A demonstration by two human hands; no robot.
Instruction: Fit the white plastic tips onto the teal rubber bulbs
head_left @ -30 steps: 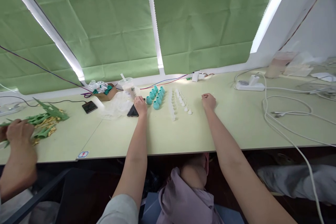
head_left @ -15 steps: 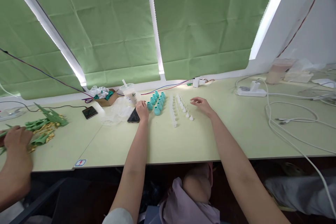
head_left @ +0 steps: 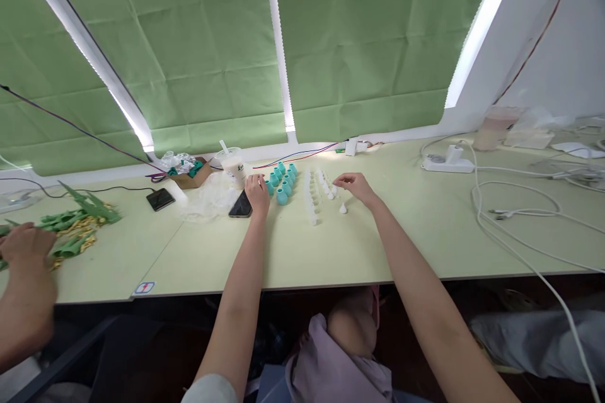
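My left hand (head_left: 258,192) rests on the pale green table (head_left: 359,245) with its fingers curled against the nearest of several teal bulb-shaped pieces (head_left: 282,181). A black phone (head_left: 241,205) lies just left of that hand. Whether the hand grips a teal piece is hidden. My right hand (head_left: 357,186) reaches in from the right to the rows of small white pieces (head_left: 317,194). Its thumb and forefinger are pinched on one at the right row's far end. One white piece (head_left: 343,208) stands apart, just below the fingers.
A drink cup with a straw (head_left: 232,165), a small brown box (head_left: 188,173), clear plastic wrap (head_left: 208,198) and a second phone (head_left: 159,199) lie behind. Another person's hand (head_left: 26,249) works on green and gold parts (head_left: 78,223) at left. A power strip (head_left: 449,164) and white cables (head_left: 515,214) lie at right.
My right hand moved left from the bare table to the white pieces and closed its fingers there. My left hand shifted off the phone towards the teal pieces.
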